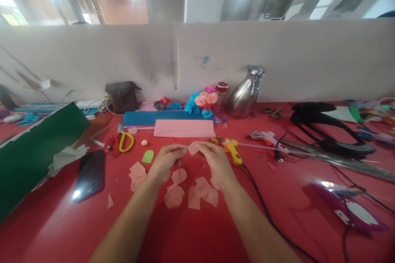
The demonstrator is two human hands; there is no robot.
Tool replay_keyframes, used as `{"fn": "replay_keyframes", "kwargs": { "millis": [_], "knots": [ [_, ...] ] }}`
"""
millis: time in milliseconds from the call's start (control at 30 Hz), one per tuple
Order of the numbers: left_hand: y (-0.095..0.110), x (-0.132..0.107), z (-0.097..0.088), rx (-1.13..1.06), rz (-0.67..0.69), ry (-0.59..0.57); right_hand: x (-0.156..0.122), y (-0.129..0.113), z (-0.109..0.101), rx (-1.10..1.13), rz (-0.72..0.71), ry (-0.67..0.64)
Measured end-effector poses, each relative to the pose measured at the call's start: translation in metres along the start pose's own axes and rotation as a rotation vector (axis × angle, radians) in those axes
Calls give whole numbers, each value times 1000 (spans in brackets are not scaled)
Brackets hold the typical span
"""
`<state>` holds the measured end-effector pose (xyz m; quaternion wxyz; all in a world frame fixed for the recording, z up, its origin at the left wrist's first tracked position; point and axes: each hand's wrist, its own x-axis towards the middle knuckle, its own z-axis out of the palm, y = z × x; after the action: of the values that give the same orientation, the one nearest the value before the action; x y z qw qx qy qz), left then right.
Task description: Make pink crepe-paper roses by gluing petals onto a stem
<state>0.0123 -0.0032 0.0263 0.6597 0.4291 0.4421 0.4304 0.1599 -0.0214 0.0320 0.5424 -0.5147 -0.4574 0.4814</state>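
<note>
My left hand (pixel 165 160) and my right hand (pixel 214 159) meet over the red table (pixel 61 230), and both pinch one small pink paper petal (pixel 194 148) between their fingertips. Below the hands lie several loose pink paper petals (pixel 191 193) on the table. A little farther off, past my fingers, lies a folded strip of pink paper (pixel 184 128). A yellow glue gun (pixel 231 150) rests just right of my right hand.
Yellow-handled scissors (pixel 123 141), a green petal (pixel 147 156) and a black phone (pixel 89 174) lie at left, beside a green sheet (pixel 33 152). Paper flowers (pixel 202 102), a blue roll (pixel 160 117) and a metal jug (pixel 245 94) stand at the back. Cables, wire rods (pixel 333 158) and a purple tool (pixel 345 205) are at right.
</note>
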Motion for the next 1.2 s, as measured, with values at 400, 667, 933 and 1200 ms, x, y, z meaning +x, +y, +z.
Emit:
{"fn": "replay_keyframes", "kwargs": {
  "millis": [400,667,933,1200],
  "knots": [
    [0,-1,1,19,0,-15,1,0,1,66,-12,-39],
    [-2,0,1,61,18,-36,3,4,-1,48,13,-12],
    [3,-2,3,22,13,-24,0,-1,-2,26,-37,-50],
    [5,-3,2,54,30,-50,1,-4,-7,9,-34,-136]
  ]
}}
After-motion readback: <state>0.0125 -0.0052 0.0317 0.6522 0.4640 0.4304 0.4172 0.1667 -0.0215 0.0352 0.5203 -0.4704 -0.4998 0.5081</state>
